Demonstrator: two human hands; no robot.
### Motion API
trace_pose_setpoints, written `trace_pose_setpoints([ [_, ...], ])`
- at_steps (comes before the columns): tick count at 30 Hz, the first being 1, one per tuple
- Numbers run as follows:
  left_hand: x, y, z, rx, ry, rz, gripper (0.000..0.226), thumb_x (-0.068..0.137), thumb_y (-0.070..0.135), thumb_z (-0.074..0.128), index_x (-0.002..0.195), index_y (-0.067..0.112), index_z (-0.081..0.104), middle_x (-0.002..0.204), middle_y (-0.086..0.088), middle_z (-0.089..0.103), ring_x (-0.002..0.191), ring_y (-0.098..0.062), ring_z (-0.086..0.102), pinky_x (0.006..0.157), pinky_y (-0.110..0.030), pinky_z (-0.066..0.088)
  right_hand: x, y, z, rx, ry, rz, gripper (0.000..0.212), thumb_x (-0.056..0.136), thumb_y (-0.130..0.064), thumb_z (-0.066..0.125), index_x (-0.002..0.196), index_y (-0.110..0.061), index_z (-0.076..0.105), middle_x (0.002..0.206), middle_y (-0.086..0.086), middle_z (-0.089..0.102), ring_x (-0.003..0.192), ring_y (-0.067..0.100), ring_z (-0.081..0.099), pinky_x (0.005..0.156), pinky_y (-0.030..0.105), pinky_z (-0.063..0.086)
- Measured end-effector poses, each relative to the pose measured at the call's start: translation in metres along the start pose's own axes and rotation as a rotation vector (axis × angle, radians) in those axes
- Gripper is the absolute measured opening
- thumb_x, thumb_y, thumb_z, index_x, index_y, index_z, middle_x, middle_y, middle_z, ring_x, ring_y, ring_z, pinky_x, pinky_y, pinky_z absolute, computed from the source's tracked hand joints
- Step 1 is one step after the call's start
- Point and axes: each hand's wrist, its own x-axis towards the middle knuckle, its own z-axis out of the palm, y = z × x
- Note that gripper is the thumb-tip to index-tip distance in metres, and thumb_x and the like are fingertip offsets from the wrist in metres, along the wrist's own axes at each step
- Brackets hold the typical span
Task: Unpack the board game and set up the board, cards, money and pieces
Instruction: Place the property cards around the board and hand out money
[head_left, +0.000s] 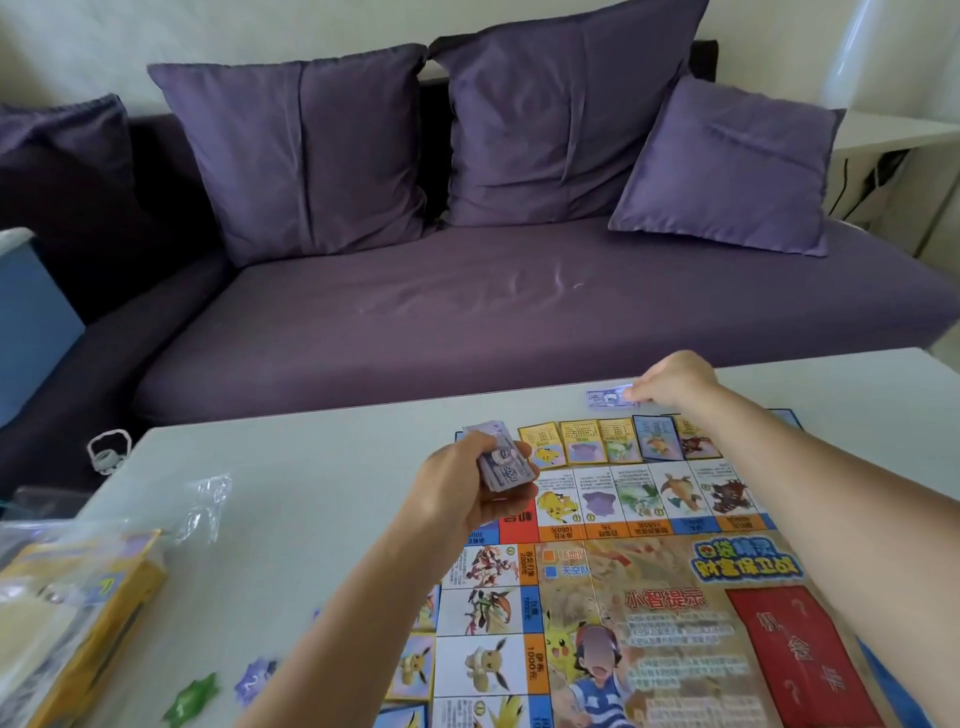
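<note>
We list:
- Board (649, 597), flat on the worktop (311, 493), right of centre.
- Cards (582, 441), in a row along the board's far edge.
- Wad (501, 470) of purple notes, gripped in our left hand (462, 493) over the board's far-left corner.
- Single note (608, 397), on the worktop beyond the cards, its end pinched by our right hand (675, 379).
- Green piece (192, 696) and purple piece (254, 680), near our left forearm.
- Yellow box (104, 597), at the left edge.

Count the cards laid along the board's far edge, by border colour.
Yellow-bordered cards: 4
Blue-bordered card: 1
Total: 5 in view; the right arm covers part of the row, so more may be hidden.
</note>
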Motion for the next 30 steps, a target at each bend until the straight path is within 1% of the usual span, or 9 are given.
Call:
trace_pose_setpoints([
  [8, -0.002, -0.007, 0.002, 0.037, -0.035, 0.001, 0.033, 0.099, 0.016, 0.040, 0.085, 0.006, 0.067, 0.070, -0.009, 0.071, 0.061, -0.019, 0.066, 0.063, -0.029, 0.056, -0.004, -0.003, 0.001, -0.031, 0.017, 0.003, 0.038, 0.078, -0.027, 0.078, 0.108, -0.005, 0.070, 0.116, 0.012, 0.067, 0.109, 0.028, 0.061, 0.090, 0.032, 0.049],
  [12, -0.013, -0.007, 0.006, 0.100, -0.034, 0.001, 0.020, 0.099, 0.015, 0.045, 0.090, 0.007, 0.061, 0.078, -0.011, 0.066, 0.062, -0.016, 0.065, 0.063, -0.028, 0.056, -0.027, -0.010, -0.010, 0.130, 0.085, -0.135, 0.051, 0.082, -0.023, 0.073, 0.126, -0.004, 0.055, 0.127, 0.012, 0.058, 0.119, 0.027, 0.053, 0.091, 0.033, 0.041],
  [14, -0.017, -0.012, 0.005, 0.190, -0.060, 0.069, 0.014, 0.097, 0.018, 0.050, 0.098, 0.008, 0.059, 0.090, -0.014, 0.068, 0.070, -0.017, 0.069, 0.073, -0.033, 0.059, -0.046, -0.014, -0.016, 0.216, 0.082, -0.214, 0.048, 0.082, -0.026, 0.072, 0.123, -0.011, 0.054, 0.116, 0.006, 0.059, 0.107, 0.022, 0.055, 0.082, 0.028, 0.039],
  [16, -0.028, -0.017, 0.004, 0.260, -0.078, 0.113, 0.018, 0.096, 0.022, 0.054, 0.099, 0.006, 0.062, 0.095, -0.015, 0.069, 0.077, -0.018, 0.070, 0.077, -0.035, 0.059, -0.073, -0.016, -0.025, 0.235, 0.006, -0.301, 0.036, 0.084, -0.027, 0.070, 0.115, -0.016, 0.058, 0.105, 0.001, 0.061, 0.090, 0.015, 0.058, 0.073, 0.026, 0.040],
  [19, -0.052, -0.024, 0.008, 0.443, -0.074, 0.185, 0.025, 0.090, 0.032, 0.060, 0.081, 0.009, 0.066, 0.075, -0.004, 0.071, 0.067, -0.014, 0.069, 0.075, -0.032, 0.059, -0.120, -0.013, -0.044, 0.246, -0.189, -0.422, 0.015, 0.088, -0.027, 0.066, 0.100, -0.019, 0.067, 0.095, 0.001, 0.070, 0.071, 0.010, 0.061, 0.064, 0.021, 0.046],
  [21, -0.071, -0.026, 0.013, 0.595, -0.093, 0.255, 0.034, 0.087, 0.039, 0.062, 0.069, 0.010, 0.063, 0.067, -0.001, 0.069, 0.057, -0.009, 0.064, 0.058, -0.020, 0.054, -0.156, -0.009, -0.058, 0.261, -0.347, -0.479, 0.016, 0.089, -0.031, 0.065, 0.099, -0.018, 0.069, 0.090, -0.002, 0.073, 0.068, 0.007, 0.063, 0.060, 0.018, 0.047],
  [25, -0.103, -0.036, 0.027, 0.684, -0.182, 0.366, 0.042, 0.077, 0.041, 0.070, 0.069, 0.001, 0.058, 0.064, -0.009, 0.058, 0.050, -0.013, 0.051, 0.045, -0.014, 0.040, -0.213, 0.007, -0.078, 0.184, -0.566, -0.516, 0.024, 0.082, -0.035, 0.073, 0.102, -0.024, 0.067, 0.090, -0.006, 0.074, 0.078, 0.009, 0.066, 0.073, 0.022, 0.050],
  [28, -0.122, -0.045, 0.042, 0.734, -0.230, 0.410, 0.027, 0.077, 0.036, 0.075, 0.065, 0.016, 0.061, 0.060, -0.004, 0.062, 0.050, -0.010, 0.053, 0.046, -0.018, 0.043, -0.239, 0.029, -0.090, 0.077, -0.597, -0.530, 0.025, 0.080, -0.031, 0.075, 0.102, -0.030, 0.064, 0.086, -0.011, 0.074, 0.079, 0.004, 0.066, 0.082, 0.025, 0.048],
  [30, -0.135, -0.050, 0.054, 0.752, -0.273, 0.402, 0.021, 0.077, 0.034, 0.076, 0.066, 0.020, 0.063, 0.058, 0.002, 0.065, 0.050, -0.008, 0.055, 0.047, -0.019, 0.045, -0.252, 0.044, -0.097, 0.009, -0.578, -0.530, 0.026, 0.080, -0.029, 0.076, 0.102, -0.032, 0.062, 0.083, -0.013, 0.073, 0.074, -0.003, 0.064, 0.078, 0.022, 0.045],
])
